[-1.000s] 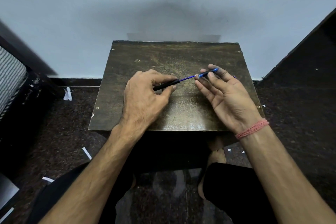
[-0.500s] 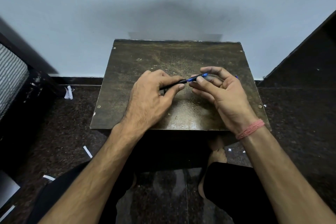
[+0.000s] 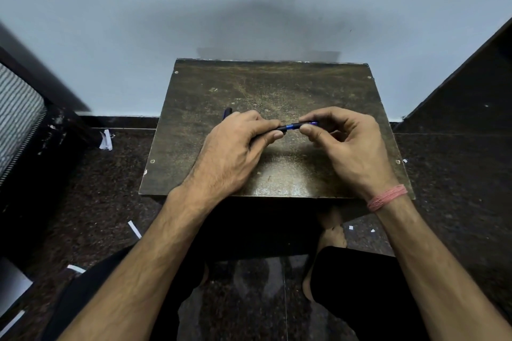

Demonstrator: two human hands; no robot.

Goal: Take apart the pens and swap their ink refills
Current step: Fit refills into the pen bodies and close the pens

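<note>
I hold one pen [image 3: 291, 127] level above the small brown table [image 3: 318, 86], between both hands. My left hand [image 3: 235, 152] grips its black barrel, thumb and forefinger pinched near the open end. My right hand [image 3: 349, 147] pinches the blue tip section, and a short blue band shows between the two hands. A dark pen part [image 3: 227, 113] pokes out on the table behind my left knuckles; most of it is hidden. Anything under my palms is out of sight.
The table stands against a pale wall. Dark speckled floor surrounds it, with white paper scraps [image 3: 106, 140] on the left. A dark slanted panel [image 3: 457, 86] rises at the right and a striped object [image 3: 16, 116] at the left. My knees and feet sit below the table's front edge.
My hands have come together: the long stretch of blue refill seen a second ago has gone into the black barrel, leaving only a short blue band showing. My right fingers have curled shut on the tip.
</note>
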